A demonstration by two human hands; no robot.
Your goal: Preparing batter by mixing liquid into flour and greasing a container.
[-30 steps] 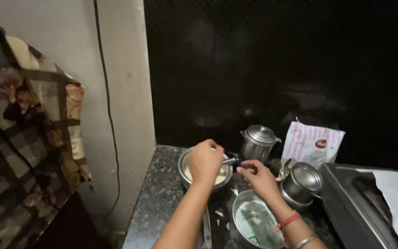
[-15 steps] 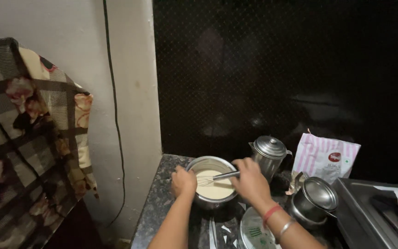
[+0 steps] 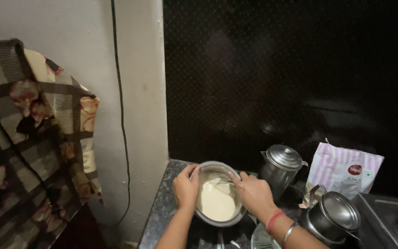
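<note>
The person's left hand (image 3: 186, 186) is cupping the left rim of a steel bowl (image 3: 217, 220), fingers wrapped around the edge to steady it; the right hand (image 3: 253, 193) is closed around the handle of a wire whisk (image 3: 218, 176) whose loops are dipping into the pale batter (image 3: 216, 202) inside; the bowl is sitting near the left edge of the dark stone worktop (image 3: 158, 216), towards its back left corner.

A judgement on the risks: the bowl is standing close to the worktop's left edge, so a hard stroke against a loosened left-hand grip could be sliding it towards the drop; the batter is lying fairly high against the near wall, so brisk whisking could be flicking it over the rim onto the stone; the right forearm is crossing just beside a lidded steel pot (image 3: 332, 220) and a steel jug (image 3: 281, 167), and a wide elbow swing could be knocking either.

Behind the jug a pink-striped packet (image 3: 344, 169) is leaning against the dark tiled wall (image 3: 277, 78); the room is dimly lit; a pale wall with a thin black cable (image 3: 121, 120) is running down on the left, and a patterned cloth (image 3: 28, 138) is hanging beyond it.
</note>
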